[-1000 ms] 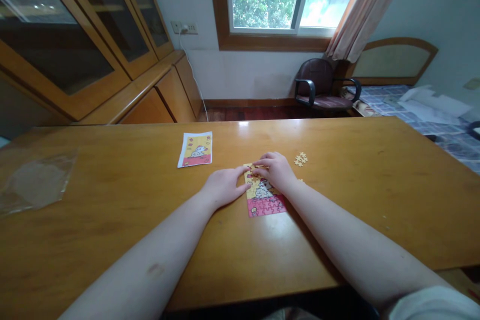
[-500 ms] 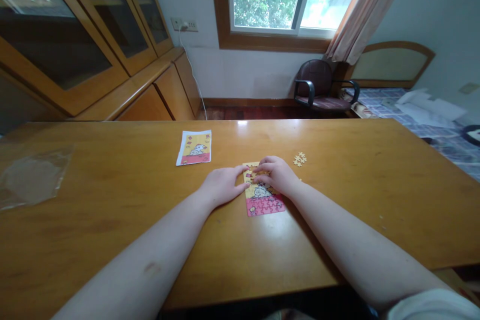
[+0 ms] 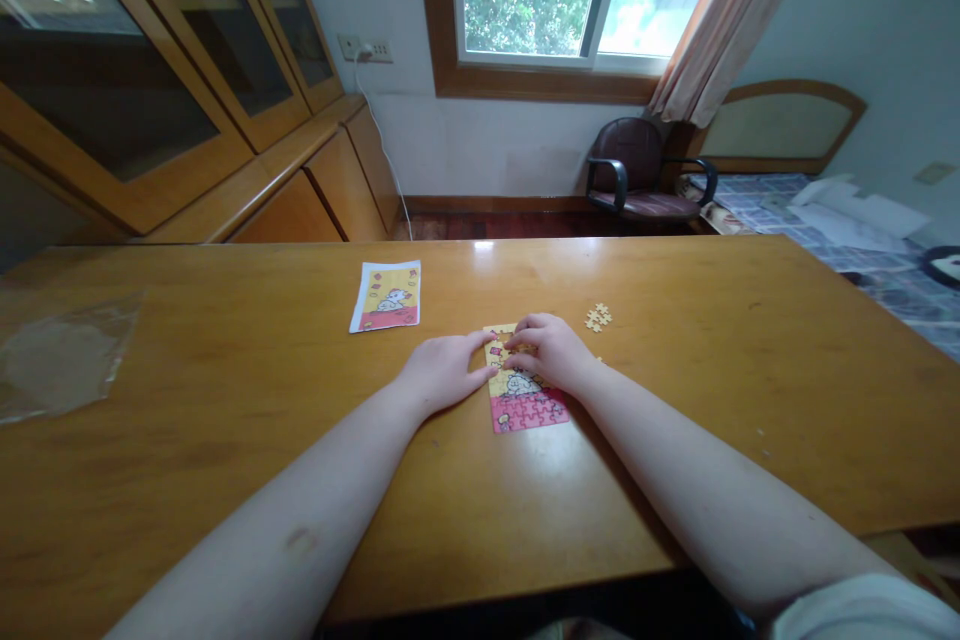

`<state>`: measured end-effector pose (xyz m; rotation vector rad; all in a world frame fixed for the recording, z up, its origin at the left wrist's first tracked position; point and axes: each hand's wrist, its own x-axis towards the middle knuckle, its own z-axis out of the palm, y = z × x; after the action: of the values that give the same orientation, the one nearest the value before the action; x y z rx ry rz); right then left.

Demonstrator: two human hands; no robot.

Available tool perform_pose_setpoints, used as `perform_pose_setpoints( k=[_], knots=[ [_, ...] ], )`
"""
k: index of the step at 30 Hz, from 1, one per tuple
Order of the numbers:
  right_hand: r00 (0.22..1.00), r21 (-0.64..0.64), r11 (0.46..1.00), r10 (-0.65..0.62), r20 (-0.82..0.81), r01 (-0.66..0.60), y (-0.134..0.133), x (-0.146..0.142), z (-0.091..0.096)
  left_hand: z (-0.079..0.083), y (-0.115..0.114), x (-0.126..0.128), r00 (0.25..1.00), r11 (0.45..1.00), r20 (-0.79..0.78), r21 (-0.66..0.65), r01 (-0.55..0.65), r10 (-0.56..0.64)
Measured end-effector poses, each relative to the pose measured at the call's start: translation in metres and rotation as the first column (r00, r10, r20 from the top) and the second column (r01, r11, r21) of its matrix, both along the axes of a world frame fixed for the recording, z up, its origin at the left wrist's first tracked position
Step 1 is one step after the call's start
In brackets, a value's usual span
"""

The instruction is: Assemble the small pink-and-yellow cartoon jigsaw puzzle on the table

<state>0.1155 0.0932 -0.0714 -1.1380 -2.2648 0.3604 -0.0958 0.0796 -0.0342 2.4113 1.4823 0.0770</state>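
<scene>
A small yellow-and-pink jigsaw puzzle (image 3: 525, 398) lies flat on the wooden table (image 3: 225, 400). My left hand (image 3: 444, 372) rests flat against the puzzle's left edge, fingers stretched out and touching it. My right hand (image 3: 549, 350) lies over the puzzle's upper part with its fingers curled and the fingertips pressed down on the pieces; whether a piece is under them is hidden. A few loose pale puzzle pieces (image 3: 598, 317) lie just right of my right hand.
A printed reference picture (image 3: 386, 295) of the same image lies further back to the left. A clear plastic bag (image 3: 60, 355) sits at the table's left end. Beyond the table are wooden cabinets (image 3: 150, 100), a dark armchair (image 3: 645, 175) and a bed (image 3: 862, 230).
My right hand's fingertips have slid slightly down and left over the puzzle's top. The left hand has stayed against the left edge. The camera view has shifted a little.
</scene>
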Motion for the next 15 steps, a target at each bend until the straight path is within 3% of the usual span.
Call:
perform_pose_setpoints(
  k=[15],
  knots=[
    [0.999,0.019,1.0,-0.003,0.034,0.002,-0.0029,0.0037,0.0071,0.0002,-0.0003,-0.0012,1.0,1.0,0.022,0.002,-0.002,0.002]
  ],
)
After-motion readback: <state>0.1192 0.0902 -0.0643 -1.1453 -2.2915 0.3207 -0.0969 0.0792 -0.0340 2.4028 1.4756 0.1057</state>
